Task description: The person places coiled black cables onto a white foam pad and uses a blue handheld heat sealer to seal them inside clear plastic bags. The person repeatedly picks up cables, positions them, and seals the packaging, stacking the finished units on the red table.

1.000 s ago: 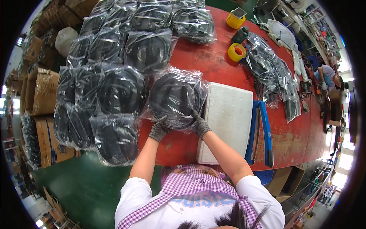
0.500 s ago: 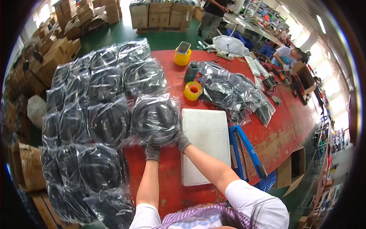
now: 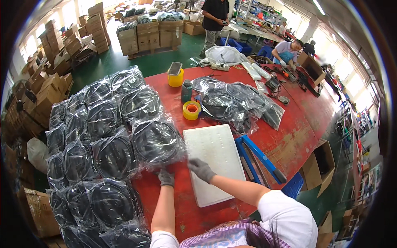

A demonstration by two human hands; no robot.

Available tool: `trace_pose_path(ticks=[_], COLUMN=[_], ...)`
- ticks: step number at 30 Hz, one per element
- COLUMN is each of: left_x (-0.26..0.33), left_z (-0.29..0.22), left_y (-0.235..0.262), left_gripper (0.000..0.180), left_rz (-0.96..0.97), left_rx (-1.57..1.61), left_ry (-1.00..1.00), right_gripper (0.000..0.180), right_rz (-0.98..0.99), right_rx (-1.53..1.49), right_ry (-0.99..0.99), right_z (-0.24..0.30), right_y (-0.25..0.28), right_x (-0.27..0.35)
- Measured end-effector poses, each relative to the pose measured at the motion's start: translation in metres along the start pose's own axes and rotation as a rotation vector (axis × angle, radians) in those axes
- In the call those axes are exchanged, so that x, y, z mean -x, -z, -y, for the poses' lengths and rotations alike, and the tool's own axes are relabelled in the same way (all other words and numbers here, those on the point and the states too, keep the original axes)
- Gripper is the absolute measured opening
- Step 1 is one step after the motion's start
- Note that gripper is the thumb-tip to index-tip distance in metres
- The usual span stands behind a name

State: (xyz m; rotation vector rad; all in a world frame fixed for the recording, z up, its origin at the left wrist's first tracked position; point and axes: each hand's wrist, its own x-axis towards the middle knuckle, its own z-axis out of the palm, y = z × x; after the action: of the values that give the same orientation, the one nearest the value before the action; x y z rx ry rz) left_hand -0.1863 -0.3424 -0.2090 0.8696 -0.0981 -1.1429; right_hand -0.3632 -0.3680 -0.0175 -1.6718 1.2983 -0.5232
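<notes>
They're wearing a white short-sleeved shirt [image 3: 287, 215] under a purple-and-white checked apron [image 3: 196, 241]. Left hand [image 3: 166, 178] and right hand [image 3: 202, 169] are both totally rocking gray gloves [image 3: 204, 172].

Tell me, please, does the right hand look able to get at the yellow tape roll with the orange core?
Probably yes, with a forward stretch: the right hand seems free, and only the low white block and red table lie between it and the yellow tape roll.

Factory workshop: rows of bagged coils [image 3: 155, 140], palletised cartons [image 3: 148, 36], worn red worktable [image 3: 289, 132], strip light [image 3: 318, 7].
</notes>
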Motion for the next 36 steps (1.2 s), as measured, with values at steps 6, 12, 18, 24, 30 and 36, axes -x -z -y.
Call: trace_pose_path(ticks=[6,12,18,24,30,36], left_x=[0.150,0.195,0.228,0.283,0.335,0.349], left_z=[0.041,0.045,0.074,0.110,0.107,0.119], left_y=[-0.053,-0.077,-0.050,-0.021,-0.085,-0.078], left_gripper=[0.088,0.094,0.094,0.075,0.074,0.079], left_rz=[0.027,0.128,0.176,0.223,0.127,0.094], left_rx=[-1.033,-1.555,-1.523,-1.276,-1.231,-1.488], left_ry=[0.223,0.070,0.022,0.010,0.206,0.243], right_gripper=[0.021,0.023,0.058,0.075,0.066,0.065], right_rz=[0.178,-0.020,-0.534,0.081,-0.004,0.069], right_rx=[0.340,0.639,0.869,0.621,0.259,0.184], right_ry=[0.340,-0.100,-0.226,-0.360,-0.123,-0.053], right_z=[-0.047,-0.149,-0.242,-0.262,-0.317,-0.305], right_y=[0.089,0.172,0.233,0.262,0.274,0.302], right_x=[0.174,0.299,0.292,0.245,0.240,0.239])
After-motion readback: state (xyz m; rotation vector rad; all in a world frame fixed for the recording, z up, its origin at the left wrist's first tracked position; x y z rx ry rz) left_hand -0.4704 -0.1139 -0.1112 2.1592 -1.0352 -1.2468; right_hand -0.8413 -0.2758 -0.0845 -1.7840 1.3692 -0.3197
